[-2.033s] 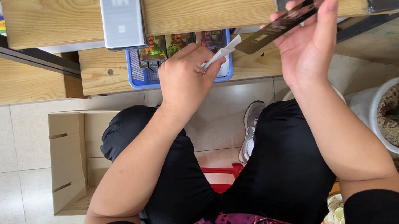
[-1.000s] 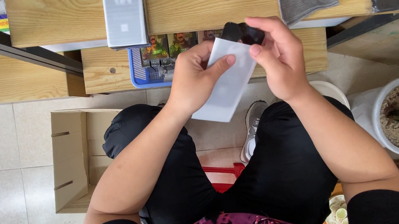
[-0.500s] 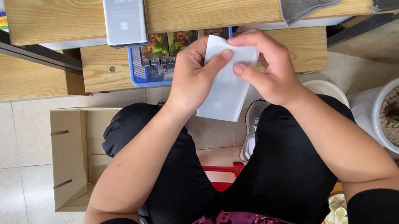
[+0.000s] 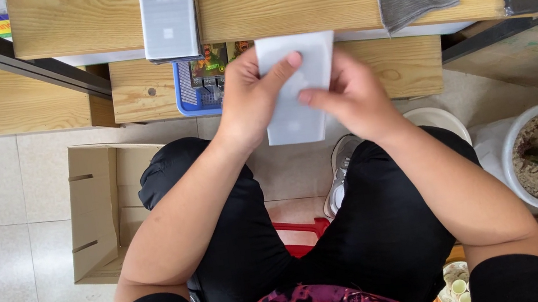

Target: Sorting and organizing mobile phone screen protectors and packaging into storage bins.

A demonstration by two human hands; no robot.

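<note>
Open air above knees; wooden bench edge [image 4: 372, 72] close ahead, blue basket [image 4: 190, 91] left, cardboard box [image 4: 100, 208] blocking lower left.

Flat white rectangular sleeve [image 4: 291, 89] – thin, phone-sized, looks like a paper or plastic envelope, plain pale face toward the camera. Held lengthwise, long axis roughly vertical in view, slightly tilted, top edge up against the front of the wooden bench, bottom edge hanging free above the knees. Pinched from both sides: left hand [image 4: 247, 100] grips its left edge with a thumb laid across the face, right hand [image 4: 346, 98] holds the right edge – one fingertip pressed on the face mid-height. Contents can't be made out.
</note>
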